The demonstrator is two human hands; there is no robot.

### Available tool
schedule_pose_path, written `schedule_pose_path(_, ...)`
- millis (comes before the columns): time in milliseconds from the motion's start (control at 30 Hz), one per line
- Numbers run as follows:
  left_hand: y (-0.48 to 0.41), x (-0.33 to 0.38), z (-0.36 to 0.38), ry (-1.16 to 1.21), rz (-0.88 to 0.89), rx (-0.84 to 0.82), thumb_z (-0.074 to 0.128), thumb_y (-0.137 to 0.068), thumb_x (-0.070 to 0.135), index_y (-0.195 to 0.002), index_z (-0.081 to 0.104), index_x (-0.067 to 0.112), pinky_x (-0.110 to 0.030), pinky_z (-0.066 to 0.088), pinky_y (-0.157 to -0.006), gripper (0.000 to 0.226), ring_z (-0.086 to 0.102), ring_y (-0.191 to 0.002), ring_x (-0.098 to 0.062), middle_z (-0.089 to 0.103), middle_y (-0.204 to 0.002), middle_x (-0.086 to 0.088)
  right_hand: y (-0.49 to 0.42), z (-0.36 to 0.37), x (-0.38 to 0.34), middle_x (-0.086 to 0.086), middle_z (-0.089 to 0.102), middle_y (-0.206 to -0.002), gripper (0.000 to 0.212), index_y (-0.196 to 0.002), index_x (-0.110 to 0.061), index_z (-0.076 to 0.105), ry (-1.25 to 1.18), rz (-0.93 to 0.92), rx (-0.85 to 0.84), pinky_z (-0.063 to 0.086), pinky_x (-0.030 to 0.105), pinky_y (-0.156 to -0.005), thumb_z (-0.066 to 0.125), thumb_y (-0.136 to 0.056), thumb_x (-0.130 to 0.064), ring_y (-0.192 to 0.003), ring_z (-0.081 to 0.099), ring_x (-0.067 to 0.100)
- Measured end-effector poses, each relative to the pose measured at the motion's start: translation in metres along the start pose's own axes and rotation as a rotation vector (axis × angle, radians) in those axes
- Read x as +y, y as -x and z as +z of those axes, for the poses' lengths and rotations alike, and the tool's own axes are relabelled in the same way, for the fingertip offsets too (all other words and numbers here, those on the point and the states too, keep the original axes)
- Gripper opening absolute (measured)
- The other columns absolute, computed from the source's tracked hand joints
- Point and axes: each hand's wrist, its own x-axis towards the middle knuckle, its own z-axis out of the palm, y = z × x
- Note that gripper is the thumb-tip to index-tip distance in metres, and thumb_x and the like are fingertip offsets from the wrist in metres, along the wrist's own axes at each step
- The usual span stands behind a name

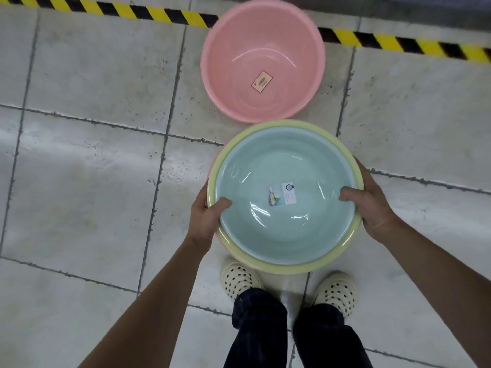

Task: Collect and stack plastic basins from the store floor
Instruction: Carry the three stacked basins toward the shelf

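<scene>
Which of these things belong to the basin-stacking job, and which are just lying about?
Part of the job:
- blue basin, nested in the yellow basin
- left hand and right hand, gripping that stack by its rims
- pink basin, on the floor just ahead

Just there:
- striped tape
- tiled floor
- pale clogs

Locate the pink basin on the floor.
Head view, upper centre: pink basin on the tiles, against the striped tape, just beyond the held stack.

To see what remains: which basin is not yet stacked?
The pink basin, alone on the floor; the blue basin sits nested in the yellow basin, gripped by the left hand and the right hand.
</scene>
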Motion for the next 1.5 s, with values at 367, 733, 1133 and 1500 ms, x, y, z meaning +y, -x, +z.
schedule_pose_path(367,0.086,0.185,-0.025,0.004,0.12,-0.074,0.064,-0.079,0.012,-0.124,0.067,0.045,-0.039,0.061,-0.084,0.056,0.072,-0.109,-0.022,0.075,-0.118,0.004,0.08,0.014,-0.18,-0.011,0.075,-0.106,0.079,-0.108,-0.054,0.069,-0.01,-0.047,-0.001,0.054,0.041,-0.085,0.051,-0.083,0.019,-0.095,0.07,0.013)
schedule_pose_path(733,0.047,0.297,-0.013,-0.018,0.144,-0.053,0.066,-0.076,0.013,-0.134,0.063,0.037,-0.051,0.058,-0.095,0.063,0.07,-0.112,-0.027,0.074,-0.122,0.0,0.021,0.011,-0.279,-0.006,0.074,-0.115,0.074,-0.126,-0.05,0.063,-0.055,0.015,0.042,0.059,0.042,-0.085,0.058,-0.081,0.009,-0.105,0.07,0.022)
schedule_pose_path(1133,-0.076,0.306,0.015,0.069,0.062,0.109,0.069,-0.073,0.011,-0.127,0.068,0.025,-0.05,0.06,-0.089,0.055,0.07,-0.109,-0.035,0.073,-0.12,-0.012,-0.145,0.018,-0.313,-0.011,0.075,-0.111,0.071,-0.119,-0.051,0.066,0.081,0.011,-0.082,0.056,0.042,-0.091,0.058,-0.078,0.007,-0.108,0.068,0.022)
schedule_pose_path(1500,-0.158,0.287,0.019,0.127,0.026,0.147,0.067,-0.073,0.008,-0.126,0.069,0.024,-0.037,0.059,-0.077,0.055,0.073,-0.1,-0.025,0.075,-0.116,-0.008,-0.239,0.036,-0.3,-0.007,0.073,-0.116,0.073,-0.129,-0.044,0.063,0.127,0.008,-0.113,0.055,0.037,-0.086,0.06,-0.075,0.004,-0.109,0.068,0.022)
